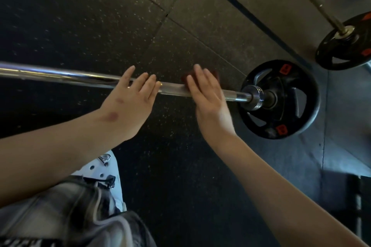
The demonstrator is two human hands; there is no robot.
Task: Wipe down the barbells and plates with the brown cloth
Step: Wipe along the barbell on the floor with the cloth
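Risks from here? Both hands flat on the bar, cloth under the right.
1. The right hand presses the brown cloth onto the barbell with straight fingers and no grip, so the cloth could slip off.
2. The barbell sits on a round plate, and the left hand only lies flat on it, so it might roll away.
3. A stroke further right could knock fingers into the collar.

Bare rubber floor [80,16] lay open beyond the near barbell [60,73] and on its near side to the right. At the barbell's right end a black plate [310,96] barred the way; past it stood a second plate [341,62].
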